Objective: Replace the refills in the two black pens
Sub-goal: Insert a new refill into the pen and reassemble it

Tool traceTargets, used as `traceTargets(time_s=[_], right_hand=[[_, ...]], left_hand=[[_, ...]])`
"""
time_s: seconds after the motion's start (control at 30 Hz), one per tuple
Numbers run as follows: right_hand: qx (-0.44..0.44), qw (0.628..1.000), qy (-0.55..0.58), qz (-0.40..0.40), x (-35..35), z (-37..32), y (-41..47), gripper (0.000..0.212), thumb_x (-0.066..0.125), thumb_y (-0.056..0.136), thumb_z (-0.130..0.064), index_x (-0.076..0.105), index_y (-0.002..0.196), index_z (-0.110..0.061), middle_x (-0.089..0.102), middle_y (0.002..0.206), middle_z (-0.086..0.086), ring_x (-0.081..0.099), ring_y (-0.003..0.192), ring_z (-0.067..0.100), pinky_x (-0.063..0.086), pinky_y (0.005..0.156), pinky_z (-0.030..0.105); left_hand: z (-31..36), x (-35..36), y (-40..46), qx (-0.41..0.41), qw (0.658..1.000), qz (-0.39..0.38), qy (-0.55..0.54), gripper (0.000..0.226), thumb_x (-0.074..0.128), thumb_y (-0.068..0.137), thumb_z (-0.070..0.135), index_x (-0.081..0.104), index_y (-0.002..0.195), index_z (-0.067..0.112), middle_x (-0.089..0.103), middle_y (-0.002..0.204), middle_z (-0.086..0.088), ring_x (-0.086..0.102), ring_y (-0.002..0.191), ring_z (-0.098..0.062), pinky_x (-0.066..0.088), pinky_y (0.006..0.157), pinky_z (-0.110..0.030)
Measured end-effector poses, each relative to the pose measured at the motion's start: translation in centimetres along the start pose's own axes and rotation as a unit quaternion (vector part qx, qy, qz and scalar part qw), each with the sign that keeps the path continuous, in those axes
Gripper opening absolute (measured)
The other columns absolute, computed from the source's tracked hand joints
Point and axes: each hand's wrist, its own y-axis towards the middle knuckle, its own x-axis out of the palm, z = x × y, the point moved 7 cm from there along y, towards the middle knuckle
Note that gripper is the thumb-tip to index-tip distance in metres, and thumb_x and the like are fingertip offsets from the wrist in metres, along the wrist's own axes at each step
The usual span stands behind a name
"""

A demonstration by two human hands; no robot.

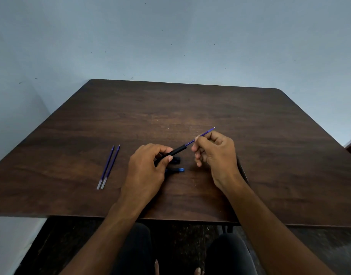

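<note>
Wooden table (250, 155) carries all; left hand (144, 171) grips the black pen barrel (175, 151), slanting up toward far right, where right hand (216, 153) pinches the blue refill (207, 132) protruding along that axis. Spare refills (108, 167) lie left.

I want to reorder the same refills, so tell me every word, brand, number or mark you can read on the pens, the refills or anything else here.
None can be read.
Black pen barrel in the left hand: no print shows.
Refill pinched by the right hand: plain purple, no lettering visible.
Two spare refills on the table: too thin and small to show any text.
Blue-tipped pen part: no marking visible.
</note>
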Motion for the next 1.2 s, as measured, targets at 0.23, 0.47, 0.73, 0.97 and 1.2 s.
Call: traceTargets(time_s=[0.23,0.47,0.73,0.97,1.2], right_hand=[[0.001,0.999,-0.035,-0.029,0.6,0.3,-0.3,0.015,0.069,0.089,-0.01,0.07,0.074,-0.013,0.07,0.069,0.008,0.056,0.052,0.016,0.045,0.046,0.03],[0.002,0.995,-0.072,-0.064,0.7,0.3,-0.6,0.016,0.075,0.087,-0.023,0.072,0.081,-0.009,0.066,0.064,0.007,0.053,0.055,0.023,0.047,0.051,0.033],[-0.02,0.999,0.037,0.006,-0.7,-0.6,-0.4,0.008,0.076,0.087,-0.019,0.076,0.089,-0.011,0.073,0.076,0.006,0.06,0.059,0.017,0.051,0.05,0.029],[-0.022,0.999,0.042,-0.012,-0.4,-0.5,-0.4,0.011,0.075,0.086,-0.021,0.077,0.089,-0.01,0.075,0.079,0.009,0.062,0.064,0.02,0.052,0.052,0.03],[0.002,0.998,0.043,-0.05,0.3,-0.2,-0.7,0.022,0.078,0.081,-0.025,0.076,0.089,-0.005,0.072,0.075,0.01,0.061,0.063,0.022,0.051,0.052,0.033]], left_hand=[[0.0,0.0,0.0,0.002,1.0,0.005,0.001,0.021,0.075,0.086,0.018,0.073,0.105,0.026,0.06,0.09,0.022,0.055,0.087,0.005,0.041,0.076,-0.012],[-0.1,-0.3,-0.1,-0.006,1.0,0.016,0.003,0.021,0.076,0.085,0.016,0.073,0.104,0.026,0.061,0.09,0.022,0.056,0.087,0.001,0.04,0.077,-0.009],[-0.5,-0.4,-0.1,-0.025,0.999,0.021,0.006,0.023,0.074,0.087,0.02,0.07,0.107,0.031,0.056,0.09,0.027,0.055,0.094,0.007,0.039,0.076,-0.007],[-0.8,-0.3,-0.2,-0.038,0.999,0.022,-0.012,0.023,0.072,0.088,0.026,0.068,0.108,0.036,0.064,0.1,0.019,0.06,0.096,0.0,0.048,0.085,-0.02],[-0.8,-1.1,-0.3,-0.018,0.997,0.076,-0.03,0.03,0.076,0.085,0.01,0.075,0.111,0.025,0.065,0.096,0.02,0.061,0.088,0.01,0.04,0.085,0.0]])
